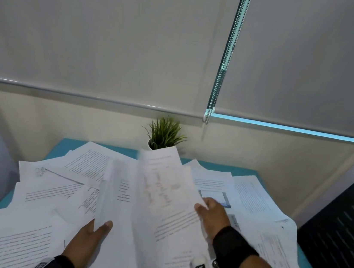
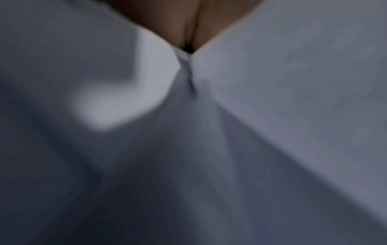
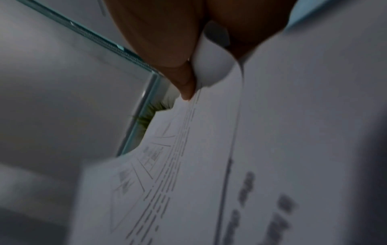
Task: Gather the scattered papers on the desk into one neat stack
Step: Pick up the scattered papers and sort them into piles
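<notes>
White printed papers (image 1: 52,187) lie scattered and overlapping across a teal desk (image 1: 66,146). My left hand (image 1: 100,227) grips the near edge of a raised bundle of sheets (image 1: 116,193), thumb on top. In the left wrist view only blurred papers (image 2: 272,82) and my fingers (image 2: 184,21) show. My right hand (image 1: 203,206) pinches the right edge of a lifted, motion-blurred printed sheet (image 1: 163,195) just right of the bundle. The right wrist view shows the right hand (image 3: 192,79) with thumb and fingers closed on that sheet (image 3: 209,165).
A small potted plant (image 1: 164,135) stands at the desk's far edge, behind the lifted sheet. A dark perforated panel (image 1: 338,233) stands along the desk's right side. A blind's bead chain (image 1: 224,61) hangs behind. More papers (image 1: 253,198) cover the desk's right half.
</notes>
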The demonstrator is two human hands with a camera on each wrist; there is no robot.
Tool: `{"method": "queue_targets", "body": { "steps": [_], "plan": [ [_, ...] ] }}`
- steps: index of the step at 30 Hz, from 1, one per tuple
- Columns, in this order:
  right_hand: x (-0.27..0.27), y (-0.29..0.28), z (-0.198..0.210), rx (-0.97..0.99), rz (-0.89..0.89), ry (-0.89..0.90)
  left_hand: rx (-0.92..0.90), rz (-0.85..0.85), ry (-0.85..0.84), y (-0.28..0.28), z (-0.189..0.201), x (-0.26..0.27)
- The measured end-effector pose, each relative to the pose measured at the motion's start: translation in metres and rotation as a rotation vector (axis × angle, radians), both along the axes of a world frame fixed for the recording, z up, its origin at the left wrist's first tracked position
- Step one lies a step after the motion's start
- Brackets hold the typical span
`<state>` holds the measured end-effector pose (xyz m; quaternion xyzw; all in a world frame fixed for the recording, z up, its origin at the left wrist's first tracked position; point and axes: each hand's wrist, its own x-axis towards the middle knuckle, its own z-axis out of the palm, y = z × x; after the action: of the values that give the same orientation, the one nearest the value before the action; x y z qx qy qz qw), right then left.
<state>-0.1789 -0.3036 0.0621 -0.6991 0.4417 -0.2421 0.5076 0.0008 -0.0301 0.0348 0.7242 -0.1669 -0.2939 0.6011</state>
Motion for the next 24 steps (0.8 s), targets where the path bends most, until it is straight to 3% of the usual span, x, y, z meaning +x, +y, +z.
{"method": "queue_targets", "body": {
  "steps": [4,7,11,13,16,19,22,24],
  "plan": [
    [0.011,0.036,-0.015,0.099,0.07,0.093,-0.108,0.058,0.093,-0.001,0.007,-0.002],
    [0.017,0.053,-0.014,0.173,0.098,0.102,-0.175,-0.005,0.152,-0.002,0.015,-0.003],
    [0.018,0.075,-0.004,0.156,0.411,0.233,-0.056,-0.083,-0.091,0.001,0.008,-0.003],
    [0.014,0.062,0.006,0.039,0.461,0.304,0.024,-0.092,-0.154,0.001,0.002,0.0],
    [0.006,0.0,0.014,-0.233,0.114,0.339,0.068,-0.105,-0.177,0.002,0.002,0.003],
    [-0.015,-0.071,0.015,-0.175,-0.163,0.588,0.061,-0.131,-0.171,0.002,0.007,0.0],
    [-0.037,-0.115,0.01,-0.074,-0.209,0.843,0.091,-0.134,-0.189,0.001,0.011,-0.002],
    [-0.04,-0.132,0.003,-0.024,-0.187,0.836,0.106,-0.116,-0.188,-0.001,0.011,-0.003]
  ]
}}
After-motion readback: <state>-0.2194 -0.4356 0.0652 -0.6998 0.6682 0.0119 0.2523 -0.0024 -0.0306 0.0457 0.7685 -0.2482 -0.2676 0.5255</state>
